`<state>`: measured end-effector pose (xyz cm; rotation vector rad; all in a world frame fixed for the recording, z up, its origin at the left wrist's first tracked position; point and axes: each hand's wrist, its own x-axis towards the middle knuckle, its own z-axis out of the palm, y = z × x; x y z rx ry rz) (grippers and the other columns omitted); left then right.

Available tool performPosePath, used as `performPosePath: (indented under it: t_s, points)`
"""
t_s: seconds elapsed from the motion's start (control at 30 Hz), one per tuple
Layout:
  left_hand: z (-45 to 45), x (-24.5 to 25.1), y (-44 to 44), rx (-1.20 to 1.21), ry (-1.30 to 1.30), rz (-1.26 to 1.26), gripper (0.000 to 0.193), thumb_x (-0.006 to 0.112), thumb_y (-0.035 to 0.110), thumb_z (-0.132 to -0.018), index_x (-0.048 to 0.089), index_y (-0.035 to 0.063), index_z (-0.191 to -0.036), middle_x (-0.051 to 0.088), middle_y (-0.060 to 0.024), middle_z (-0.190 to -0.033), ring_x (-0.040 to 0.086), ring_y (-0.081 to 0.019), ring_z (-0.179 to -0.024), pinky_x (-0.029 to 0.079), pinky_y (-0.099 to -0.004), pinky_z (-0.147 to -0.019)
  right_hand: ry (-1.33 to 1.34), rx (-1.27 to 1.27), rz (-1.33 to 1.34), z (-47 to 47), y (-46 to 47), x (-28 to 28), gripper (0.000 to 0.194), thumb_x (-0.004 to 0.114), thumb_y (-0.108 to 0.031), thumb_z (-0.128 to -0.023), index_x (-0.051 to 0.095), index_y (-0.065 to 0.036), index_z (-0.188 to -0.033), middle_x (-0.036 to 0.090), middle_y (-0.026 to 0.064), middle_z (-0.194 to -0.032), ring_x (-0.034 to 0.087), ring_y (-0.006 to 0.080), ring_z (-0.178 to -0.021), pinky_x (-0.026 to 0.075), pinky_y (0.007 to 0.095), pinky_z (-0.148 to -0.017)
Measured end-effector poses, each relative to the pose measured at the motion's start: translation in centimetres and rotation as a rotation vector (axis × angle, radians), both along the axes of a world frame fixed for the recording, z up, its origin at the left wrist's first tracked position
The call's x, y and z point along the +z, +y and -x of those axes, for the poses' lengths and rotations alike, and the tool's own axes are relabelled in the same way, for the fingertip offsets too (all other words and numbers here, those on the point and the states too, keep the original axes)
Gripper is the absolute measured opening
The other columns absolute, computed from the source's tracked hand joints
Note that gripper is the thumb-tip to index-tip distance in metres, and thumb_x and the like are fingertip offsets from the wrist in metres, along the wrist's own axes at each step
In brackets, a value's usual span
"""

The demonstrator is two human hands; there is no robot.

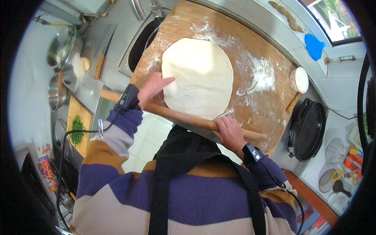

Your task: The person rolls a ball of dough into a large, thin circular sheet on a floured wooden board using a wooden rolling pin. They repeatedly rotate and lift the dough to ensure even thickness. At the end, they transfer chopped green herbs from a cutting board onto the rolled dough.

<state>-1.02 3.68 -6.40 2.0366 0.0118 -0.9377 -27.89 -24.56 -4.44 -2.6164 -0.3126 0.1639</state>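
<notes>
A broad, thin round of rolled dough lies on a wooden board dusted with flour. My left hand rests at the dough's left edge, its thumb on top; its other fingers are hard to make out against the rim. Along the board's near edge runs a long wooden rolling pin, just below the dough. My right hand is closed around the pin towards its right end. The pin's left part passes beneath my left wrist.
Left of the board are a sink, a cleaver and a cutting board with chopped greens. A white bowl and a short wooden stick sit at the right edge. Beyond stands a black electric pan.
</notes>
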Motion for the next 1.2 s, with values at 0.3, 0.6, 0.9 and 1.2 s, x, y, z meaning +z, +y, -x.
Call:
performPosePath:
  t_s: [0.3, 0.6, 0.9, 1.2]
  points:
    - [8.3, -0.6, -7.6, 0.179, 0.416, 0.342, 0.045, 0.058, 0.026, -0.111, 0.056, -0.009, -0.14, 0.077, -0.0221, -0.109, 0.079, -0.0307, -0.092, 0.068, -0.0413, -0.072, 0.077, 0.024, 0.045, 6.1, 0.5, 1.0, 0.048, 0.08, -0.022, -0.081, 0.062, -0.005, -0.122, 0.065, 0.0134, -0.121, 0.062, 0.0328, -0.113, 0.049, 0.0456, -0.095]
    - [3.4, 1.6, -0.3, -0.259, -0.578, -0.121, 0.03, 0.069, 0.024, -0.102, 0.066, -0.0033, -0.115, 0.075, -0.0183, -0.104, 0.074, -0.0339, -0.092, 0.06, -0.0411, -0.082, -0.095, -0.069, 0.032, 3.2, 2.4, 0.8, 0.047, 0.08, -0.018, -0.079, 0.063, -0.004, -0.121, 0.066, 0.0136, -0.114, 0.064, 0.0343, -0.106, 0.05, 0.0463, -0.094]
    - [-5.1, -0.6, -6.6, 0.019, -0.55, -0.162, 0.045, 0.084, 0.031, -0.091, 0.071, -0.0036, -0.118, 0.078, -0.0197, -0.106, 0.077, -0.0306, -0.097, 0.06, -0.0393, -0.086, -0.091, -0.168, 0.039, -0.2, 3.7, 0.7, 0.047, 0.081, -0.02, -0.081, 0.063, -0.005, -0.121, 0.066, 0.0132, -0.115, 0.064, 0.0344, -0.11, 0.049, 0.0466, -0.097]
    - [-8.9, -1.8, -7.0, -0.133, -0.551, -0.145, 0.044, 0.075, 0.041, -0.095, 0.074, -0.0021, -0.103, 0.076, -0.0254, -0.101, 0.074, -0.0396, -0.096, 0.056, -0.047, -0.082, -0.117, -0.188, 0.062, 1.1, 2.1, -0.6, 0.048, 0.082, -0.021, -0.079, 0.063, -0.005, -0.121, 0.066, 0.0133, -0.115, 0.064, 0.034, -0.11, 0.049, 0.0474, -0.1]
